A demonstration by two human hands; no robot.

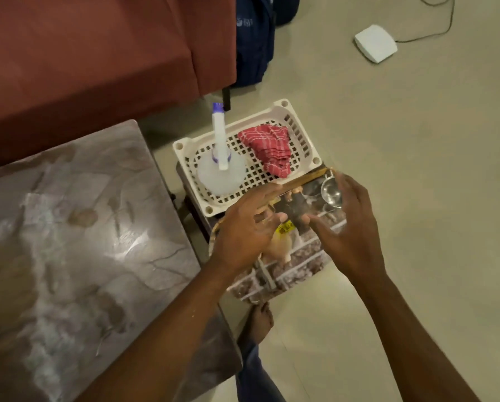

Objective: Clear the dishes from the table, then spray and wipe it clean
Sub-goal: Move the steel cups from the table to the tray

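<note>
The marble-patterned table (83,227) fills the left of the view, with smears on its top. To its right a picture-printed tray (301,265) carries a small steel bowl (331,192) at its far corner. My left hand (248,227) hovers over the tray's left part with relaxed, spread fingers. My right hand (350,227) is above the tray's right side, fingers loosely extended beside the bowl. Neither hand holds anything. Behind the tray, a white slotted basket (298,123) holds a clear spray bottle (221,169) with a white and purple head and a folded red checked cloth (272,149).
A brown-red sofa (98,53) borders the table at the back. A dark blue bag (254,47) leans by the sofa. A white device (375,43) with a cable lies on the beige floor. My bare foot (257,323) stands below the tray.
</note>
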